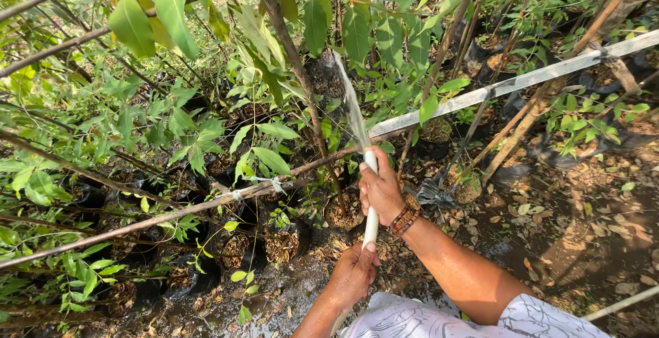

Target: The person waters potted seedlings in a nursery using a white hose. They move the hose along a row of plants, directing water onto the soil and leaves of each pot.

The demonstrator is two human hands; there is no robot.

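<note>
a: far left?
b: leafy saplings (pixel 171 132) in black nursery bags (pixel 237 249), packed close, soil showing at the tops. long bamboo pole (pixel 137 225) running across them, tied with a strip near the middle.

a: lower middle?
b: left hand (pixel 353 276), fingers clenched around the lower end of a white hose (pixel 371 221). wet ground (pixel 274 297) just beside it, scattered with dry leaves.

a: and the hose itself?
b: held almost upright between both hands, open end up near the pole. flat fan of water (pixel 351 105) shooting from the tip, up and slightly left toward a thin brown trunk (pixel 295 63).

a: right of that?
b: right hand (pixel 381 190), wrapped tight around the upper part of the hose, thumb pressed at the mouth. brown beaded bracelet (pixel 405 220) on the wrist, white patterned sleeve (pixel 480 321) at the bottom edge.

a: far right?
b: pale grey rail (pixel 522 80) slanting up to the corner, more bagged plants behind, bare brown earth (pixel 583 235) with fallen leaves.
</note>
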